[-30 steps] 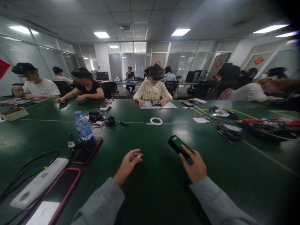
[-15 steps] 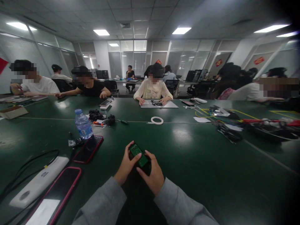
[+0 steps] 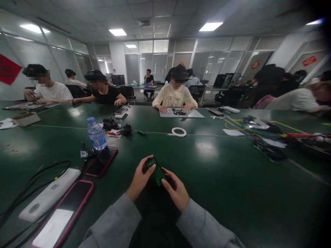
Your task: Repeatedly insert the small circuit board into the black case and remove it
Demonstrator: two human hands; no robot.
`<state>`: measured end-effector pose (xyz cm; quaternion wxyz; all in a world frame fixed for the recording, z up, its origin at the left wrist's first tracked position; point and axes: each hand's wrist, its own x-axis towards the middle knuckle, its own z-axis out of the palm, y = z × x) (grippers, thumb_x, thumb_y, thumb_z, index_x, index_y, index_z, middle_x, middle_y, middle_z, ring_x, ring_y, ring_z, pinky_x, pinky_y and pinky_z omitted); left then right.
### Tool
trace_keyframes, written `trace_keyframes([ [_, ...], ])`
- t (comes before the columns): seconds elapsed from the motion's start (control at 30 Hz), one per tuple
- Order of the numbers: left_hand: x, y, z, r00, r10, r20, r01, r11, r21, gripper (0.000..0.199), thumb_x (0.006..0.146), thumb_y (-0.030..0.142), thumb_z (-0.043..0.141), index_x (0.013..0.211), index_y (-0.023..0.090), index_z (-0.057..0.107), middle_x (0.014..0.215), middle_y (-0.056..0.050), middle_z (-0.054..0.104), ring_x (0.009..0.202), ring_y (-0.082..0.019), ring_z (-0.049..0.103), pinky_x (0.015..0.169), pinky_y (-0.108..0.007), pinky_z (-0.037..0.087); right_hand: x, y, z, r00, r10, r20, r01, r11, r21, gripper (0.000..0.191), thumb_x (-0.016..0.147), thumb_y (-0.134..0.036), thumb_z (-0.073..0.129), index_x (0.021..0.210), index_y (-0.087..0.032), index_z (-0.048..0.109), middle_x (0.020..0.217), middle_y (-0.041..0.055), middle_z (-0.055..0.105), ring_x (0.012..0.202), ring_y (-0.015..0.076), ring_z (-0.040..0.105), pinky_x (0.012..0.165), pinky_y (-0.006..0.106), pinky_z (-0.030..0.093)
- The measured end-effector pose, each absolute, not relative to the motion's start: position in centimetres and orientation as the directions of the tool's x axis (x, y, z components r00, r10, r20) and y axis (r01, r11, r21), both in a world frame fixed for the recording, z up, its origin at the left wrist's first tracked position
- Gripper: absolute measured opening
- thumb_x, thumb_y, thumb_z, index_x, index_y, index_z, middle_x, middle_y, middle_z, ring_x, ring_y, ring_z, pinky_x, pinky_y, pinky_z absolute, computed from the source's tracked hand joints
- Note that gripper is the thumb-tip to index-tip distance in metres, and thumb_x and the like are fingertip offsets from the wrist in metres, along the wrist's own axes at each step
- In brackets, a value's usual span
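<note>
Board point(image 3: 157, 174) (one) in two hands point(image 3: 139, 179) point(image 3: 178, 191)

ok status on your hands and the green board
Left hand and right hand gripping green board. Water bottle off to the left, clear of both.

I have my left hand point(image 3: 139, 178) gripping with fingers point(image 3: 145, 159) curled and thumb point(image 3: 150, 171) forward, my right hand point(image 3: 178, 191) angled inward just beside it, each forearm point(image 3: 116, 217) slanting outward behind its hand.
</note>
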<state>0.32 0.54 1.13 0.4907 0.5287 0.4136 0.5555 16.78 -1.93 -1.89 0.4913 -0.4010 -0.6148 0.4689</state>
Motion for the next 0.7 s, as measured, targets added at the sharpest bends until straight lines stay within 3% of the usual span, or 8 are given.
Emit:
trace_keyframes([
  [0.13,0.10,0.68,1.35,-0.014,0.980,0.200,-0.111,-0.200,0.973,0.044,0.078,0.033,0.060,0.119,0.023,0.052,0.123,-0.007,0.053,0.114,-0.021,0.049,0.096,-0.035,0.041,16.77,-1.91,-1.87,-0.196,0.958,0.211,0.051,0.225,-0.973,0.045,0.084,-0.041,0.055,0.123,-0.019,0.048,0.120,0.0093,0.052,0.113,0.0230,0.049,0.096,0.040,0.044],
  [0.3,-0.08,0.47,1.75,0.015,0.976,0.218,-0.077,-0.216,0.973,0.033,0.078,0.031,0.059,0.110,0.021,0.060,0.117,-0.007,0.058,0.107,-0.021,0.054,0.095,-0.036,0.041,16.72,-1.91,-1.82,-0.238,0.953,0.189,0.062,0.209,-0.976,0.050,0.083,-0.040,0.057,0.126,-0.019,0.045,0.121,0.0097,0.051,0.111,0.0223,0.049,0.097,0.039,0.042],
  [0.7,0.03,0.27,2.16,0.031,0.976,0.216,-0.094,-0.212,0.973,0.031,0.078,0.028,0.060,0.108,0.021,0.061,0.116,-0.007,0.059,0.108,-0.021,0.053,0.094,-0.035,0.041,16.83,-1.83,-1.84,-0.276,0.942,0.193,0.028,0.208,-0.978,0.053,0.081,-0.032,0.060,0.130,-0.022,0.040,0.123,0.0071,0.049,0.112,0.0198,0.047,0.098,0.037,0.040],
])
